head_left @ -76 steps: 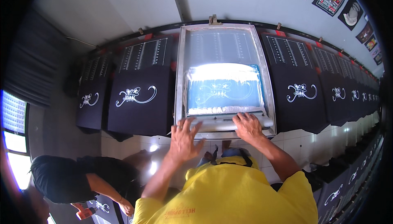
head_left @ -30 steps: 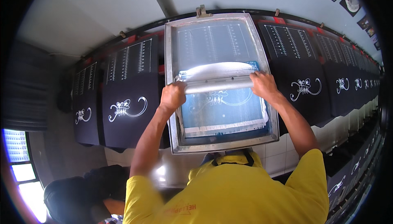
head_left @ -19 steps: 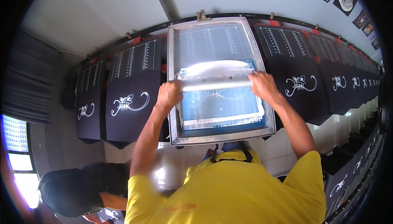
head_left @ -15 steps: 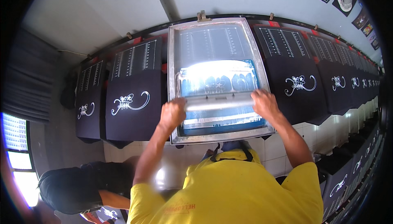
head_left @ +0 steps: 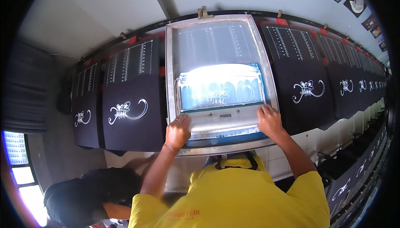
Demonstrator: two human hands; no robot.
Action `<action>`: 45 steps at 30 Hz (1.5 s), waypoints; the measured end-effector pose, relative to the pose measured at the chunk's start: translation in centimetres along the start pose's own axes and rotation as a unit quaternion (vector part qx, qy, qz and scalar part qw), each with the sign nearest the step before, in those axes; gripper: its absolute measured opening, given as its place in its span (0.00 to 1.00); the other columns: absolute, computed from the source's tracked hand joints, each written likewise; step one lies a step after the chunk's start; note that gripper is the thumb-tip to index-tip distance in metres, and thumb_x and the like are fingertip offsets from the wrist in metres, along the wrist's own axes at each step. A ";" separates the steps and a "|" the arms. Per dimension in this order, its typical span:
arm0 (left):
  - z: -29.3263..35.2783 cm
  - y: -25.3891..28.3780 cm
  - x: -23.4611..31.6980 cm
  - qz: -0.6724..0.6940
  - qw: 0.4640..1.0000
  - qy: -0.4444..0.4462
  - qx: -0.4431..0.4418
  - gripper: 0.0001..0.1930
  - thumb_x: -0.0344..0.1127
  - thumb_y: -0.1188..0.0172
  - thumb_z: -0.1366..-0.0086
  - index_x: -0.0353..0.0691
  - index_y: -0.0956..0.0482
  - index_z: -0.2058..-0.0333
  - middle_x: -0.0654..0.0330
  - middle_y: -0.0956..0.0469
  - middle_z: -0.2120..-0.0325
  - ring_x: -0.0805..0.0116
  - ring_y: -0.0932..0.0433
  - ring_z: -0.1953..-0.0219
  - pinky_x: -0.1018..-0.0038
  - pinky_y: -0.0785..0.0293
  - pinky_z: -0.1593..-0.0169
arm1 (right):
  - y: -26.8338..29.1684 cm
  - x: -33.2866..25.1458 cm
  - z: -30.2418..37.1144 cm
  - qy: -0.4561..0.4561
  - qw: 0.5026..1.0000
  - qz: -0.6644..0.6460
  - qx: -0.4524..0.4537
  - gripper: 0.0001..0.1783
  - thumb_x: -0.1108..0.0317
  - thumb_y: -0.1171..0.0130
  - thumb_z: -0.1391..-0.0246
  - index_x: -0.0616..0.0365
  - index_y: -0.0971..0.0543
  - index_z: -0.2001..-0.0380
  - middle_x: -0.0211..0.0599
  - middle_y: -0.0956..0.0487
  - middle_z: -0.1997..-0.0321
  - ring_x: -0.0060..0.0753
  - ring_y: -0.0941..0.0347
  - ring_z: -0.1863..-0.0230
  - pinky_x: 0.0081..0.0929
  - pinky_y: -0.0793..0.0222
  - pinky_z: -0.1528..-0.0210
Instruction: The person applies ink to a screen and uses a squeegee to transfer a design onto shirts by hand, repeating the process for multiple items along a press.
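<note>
A wide metal squeegee [head_left: 225, 119] lies across the lower part of a framed printing screen [head_left: 271, 78]. My left hand [head_left: 178, 130] is closed round its left end, my right hand [head_left: 270, 120] round its right end. Beyond the squeegee, white ink [head_left: 223, 74] covers the top of the screen's blue stencil [head_left: 250, 96] and streaks downward over it. A curled white design shows faintly through the mesh there. Another white ink strip runs along the stencil's near end, just below the squeegee.
Dark shirts with white curled prints lie on boards left [head_left: 129, 132] and right [head_left: 306, 107] of the screen. A metal rail [head_left: 166, 23] runs behind. At lower left a person in a dark shirt [head_left: 79, 194] bends low. Another row of printed dark shirts [head_left: 341, 190] stands at lower right.
Both my hands have drawn the squeegee toward me, from the stencil's middle to near its close end. The design area behind it now carries more white. The bent person has shifted slightly.
</note>
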State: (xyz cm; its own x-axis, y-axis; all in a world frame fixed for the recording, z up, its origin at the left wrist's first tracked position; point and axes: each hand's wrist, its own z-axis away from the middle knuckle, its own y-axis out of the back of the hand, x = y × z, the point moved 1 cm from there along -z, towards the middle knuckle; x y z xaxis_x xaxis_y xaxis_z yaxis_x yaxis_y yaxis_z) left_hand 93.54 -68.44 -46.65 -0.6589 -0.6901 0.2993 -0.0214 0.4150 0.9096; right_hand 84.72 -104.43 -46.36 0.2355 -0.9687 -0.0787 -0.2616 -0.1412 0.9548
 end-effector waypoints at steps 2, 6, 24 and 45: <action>-10.0 2.8 -1.2 0.007 1.000 0.001 -0.006 0.15 0.20 0.45 0.51 0.35 0.20 0.62 0.49 0.17 0.59 0.53 0.17 0.55 0.65 0.18 0.52 | 2.9 5.3 -7.9 0.003 1.000 -0.011 0.011 0.08 0.77 0.43 0.64 0.61 0.23 0.74 0.41 0.22 0.70 0.43 0.22 0.65 0.37 0.22 0.66; -23.3 4.1 -1.0 -0.003 1.000 -0.005 0.007 0.12 0.23 0.45 0.47 0.37 0.20 0.63 0.51 0.17 0.64 0.53 0.16 0.63 0.63 0.17 0.60 | 6.5 14.9 -17.2 0.000 1.000 -0.007 -0.002 0.08 0.77 0.42 0.63 0.62 0.22 0.74 0.45 0.20 0.70 0.47 0.20 0.64 0.40 0.22 0.66; 17.8 29.3 48.0 -0.003 0.995 0.061 -0.075 0.13 0.25 0.43 0.49 0.42 0.16 0.64 0.49 0.17 0.69 0.47 0.17 0.65 0.58 0.20 0.57 | 48.5 -3.7 34.7 -0.032 0.995 -0.040 -0.080 0.07 0.74 0.40 0.55 0.62 0.19 0.69 0.51 0.18 0.67 0.52 0.19 0.66 0.47 0.22 0.59; 41.6 28.6 73.9 -0.043 0.994 0.031 -0.097 0.32 0.21 0.45 0.52 0.35 0.34 0.44 0.50 0.33 0.42 0.50 0.36 0.35 0.51 0.44 0.30 | 57.5 -9.0 67.9 -0.051 0.995 -0.050 -0.066 0.43 0.48 0.26 0.62 0.67 0.28 0.48 0.50 0.29 0.42 0.51 0.36 0.37 0.46 0.37 0.37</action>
State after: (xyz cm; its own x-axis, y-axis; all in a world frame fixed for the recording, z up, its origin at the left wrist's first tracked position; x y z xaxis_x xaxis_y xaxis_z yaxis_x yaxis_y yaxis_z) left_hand 12.98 -82.87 -10.47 -0.6124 -0.7566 0.2292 0.0739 0.2339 0.9694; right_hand 4.01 -117.72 -10.17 0.1555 -0.9680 -0.1972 -0.1154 -0.2160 0.9695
